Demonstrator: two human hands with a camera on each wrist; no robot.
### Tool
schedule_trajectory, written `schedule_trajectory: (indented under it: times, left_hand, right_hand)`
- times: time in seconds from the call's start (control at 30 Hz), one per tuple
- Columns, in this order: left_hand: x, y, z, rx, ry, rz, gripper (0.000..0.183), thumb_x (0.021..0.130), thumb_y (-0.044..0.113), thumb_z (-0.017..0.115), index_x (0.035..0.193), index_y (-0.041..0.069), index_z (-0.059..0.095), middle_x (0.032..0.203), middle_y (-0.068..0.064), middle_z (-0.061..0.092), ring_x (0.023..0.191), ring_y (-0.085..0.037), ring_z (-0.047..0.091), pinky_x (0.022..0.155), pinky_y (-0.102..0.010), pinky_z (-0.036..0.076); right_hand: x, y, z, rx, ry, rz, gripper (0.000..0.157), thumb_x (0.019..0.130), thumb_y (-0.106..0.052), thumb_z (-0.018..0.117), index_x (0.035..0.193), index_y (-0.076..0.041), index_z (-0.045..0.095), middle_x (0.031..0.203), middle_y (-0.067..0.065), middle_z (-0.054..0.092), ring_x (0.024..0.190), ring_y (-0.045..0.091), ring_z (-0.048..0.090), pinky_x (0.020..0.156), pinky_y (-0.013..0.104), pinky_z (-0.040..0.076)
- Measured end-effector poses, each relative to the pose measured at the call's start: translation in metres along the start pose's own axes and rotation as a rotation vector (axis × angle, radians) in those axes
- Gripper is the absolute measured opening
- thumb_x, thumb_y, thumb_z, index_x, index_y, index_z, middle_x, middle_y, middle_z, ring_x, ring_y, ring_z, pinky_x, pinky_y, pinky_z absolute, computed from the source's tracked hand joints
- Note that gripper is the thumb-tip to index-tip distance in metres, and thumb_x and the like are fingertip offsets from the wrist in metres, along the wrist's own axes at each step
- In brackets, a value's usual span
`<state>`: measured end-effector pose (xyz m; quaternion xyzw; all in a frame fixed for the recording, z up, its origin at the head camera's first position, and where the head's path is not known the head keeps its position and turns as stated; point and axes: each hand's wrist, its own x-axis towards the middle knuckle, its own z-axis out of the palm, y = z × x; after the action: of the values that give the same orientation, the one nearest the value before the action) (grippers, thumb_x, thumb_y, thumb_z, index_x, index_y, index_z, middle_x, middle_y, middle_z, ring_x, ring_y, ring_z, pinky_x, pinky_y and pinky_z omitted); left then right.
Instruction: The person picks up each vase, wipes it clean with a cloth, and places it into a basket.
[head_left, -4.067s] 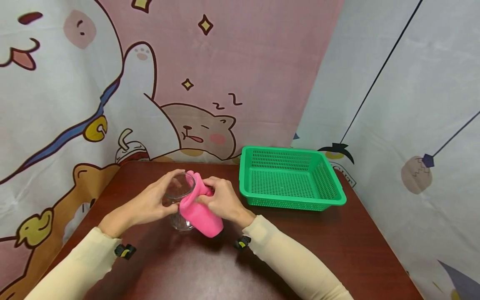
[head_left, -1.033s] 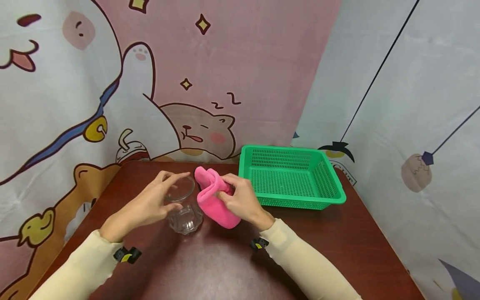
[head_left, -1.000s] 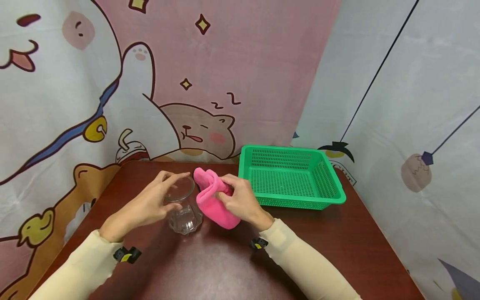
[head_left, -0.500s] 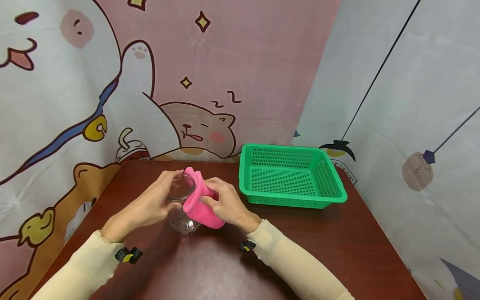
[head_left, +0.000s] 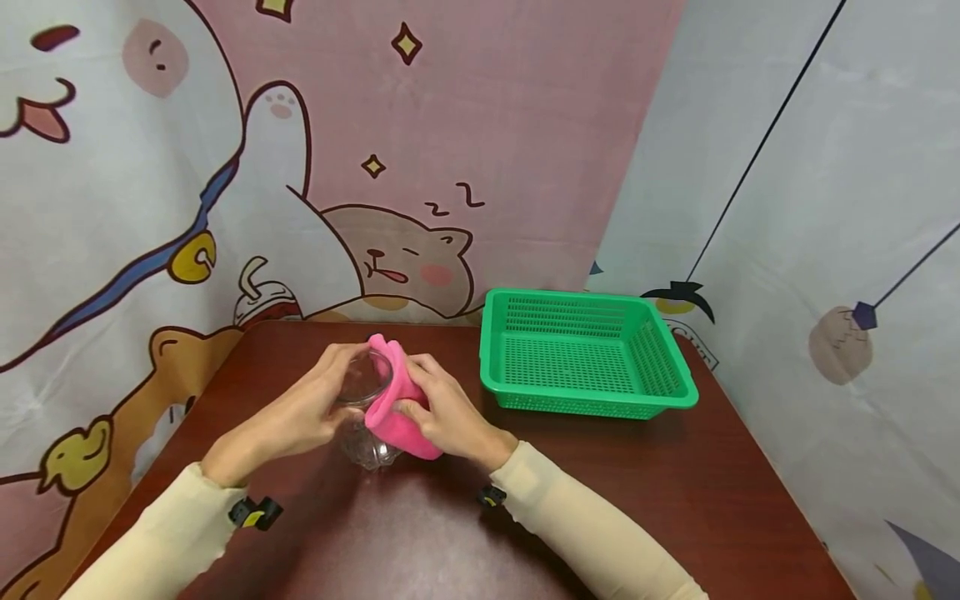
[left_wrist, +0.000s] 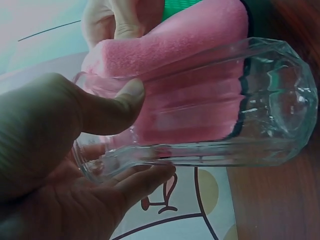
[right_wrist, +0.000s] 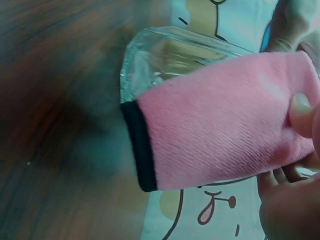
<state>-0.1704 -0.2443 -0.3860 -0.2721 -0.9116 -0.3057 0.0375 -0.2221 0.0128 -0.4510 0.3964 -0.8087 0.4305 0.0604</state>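
Note:
A clear glass vase [head_left: 370, 450] with fluted sides stands on the table at center left, its round rim facing up. My left hand [head_left: 303, 412] grips it near the rim, thumb on one side and fingers on the other. In the left wrist view the vase [left_wrist: 280, 110] shows its faceted base. My right hand [head_left: 450, 412] pinches a folded pink cloth [head_left: 405, 429] over the rim and against the right side of the glass. Seen from the right wrist, the cloth [right_wrist: 225, 125] has a dark edge band and covers much of the vase.
A green plastic basket [head_left: 585, 400] with slotted walls sits at the back right of the dark red-brown table [head_left: 675, 500]. A cartoon-printed curtain [head_left: 525, 150] hangs close behind the table and along its sides.
One second ago my right hand held the cloth away from the vase, to the right. It has since moved left, bringing the cloth onto the glass. My left hand stays at the rim.

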Motion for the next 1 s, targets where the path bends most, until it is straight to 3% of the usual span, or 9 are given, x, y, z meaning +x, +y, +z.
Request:
schedule_trajectory:
  times: [0.13, 0.27, 0.37, 0.6, 0.83, 1.0]
  left_hand:
    - [-0.001, -0.001, 0.002, 0.019, -0.003, 0.011, 0.094, 0.096, -0.014, 0.084, 0.174, -0.004, 0.033, 0.16, -0.026, 0.048, 0.134, -0.04, 0.073, 0.109, -0.053, 0.067]
    - [-0.002, -0.002, 0.003, 0.026, 0.0, 0.014, 0.096, 0.096, -0.016, 0.082, 0.176, -0.003, 0.031, 0.162, -0.026, 0.045, 0.133, -0.038, 0.074, 0.107, -0.051, 0.068]
    - [-0.002, -0.003, 0.004, 0.018, -0.005, 0.017, 0.099, 0.096, -0.016, 0.083, 0.178, -0.002, 0.03, 0.162, -0.025, 0.045, 0.133, -0.039, 0.075, 0.108, -0.05, 0.068]
    - [-0.001, -0.01, 0.004, -0.009, -0.016, 0.044, 0.101, 0.096, -0.012, 0.087, 0.179, 0.0, 0.03, 0.162, -0.024, 0.045, 0.138, -0.045, 0.075, 0.111, -0.052, 0.066]
    - [0.0, -0.01, 0.004, -0.003, -0.021, 0.041, 0.101, 0.098, -0.009, 0.087, 0.179, 0.002, 0.029, 0.163, -0.024, 0.045, 0.136, -0.043, 0.075, 0.109, -0.051, 0.067]
    - [-0.002, -0.01, 0.004, 0.006, -0.018, 0.035, 0.101, 0.098, -0.007, 0.088, 0.179, 0.002, 0.029, 0.163, -0.025, 0.045, 0.136, -0.043, 0.076, 0.109, -0.05, 0.067]
  right_hand:
    - [0.0, 0.004, 0.007, 0.01, -0.035, -0.02, 0.083, 0.11, -0.021, 0.081, 0.181, -0.012, 0.039, 0.168, 0.014, 0.06, 0.156, 0.028, 0.059, 0.131, 0.047, 0.054]
    - [0.001, 0.004, 0.013, 0.051, -0.08, -0.026, 0.094, 0.111, -0.025, 0.08, 0.185, -0.014, 0.024, 0.176, 0.015, 0.05, 0.164, 0.03, 0.049, 0.135, 0.048, 0.05]
    - [0.002, 0.004, 0.014, 0.031, -0.103, -0.023, 0.094, 0.112, -0.026, 0.079, 0.185, -0.01, 0.022, 0.174, 0.017, 0.05, 0.161, 0.03, 0.05, 0.133, 0.046, 0.052]
    - [0.001, 0.006, 0.014, -0.125, -0.135, 0.008, 0.068, 0.115, -0.027, 0.075, 0.172, -0.004, 0.045, 0.161, 0.019, 0.059, 0.147, 0.03, 0.062, 0.126, 0.044, 0.057]
    - [0.0, 0.006, 0.008, -0.215, -0.169, 0.029, 0.067, 0.112, -0.034, 0.079, 0.168, -0.007, 0.056, 0.16, 0.016, 0.06, 0.146, 0.027, 0.064, 0.124, 0.041, 0.06]
    - [-0.001, 0.008, 0.007, -0.257, -0.188, 0.014, 0.057, 0.107, -0.042, 0.083, 0.153, -0.011, 0.071, 0.158, 0.014, 0.061, 0.147, 0.025, 0.06, 0.124, 0.038, 0.059]
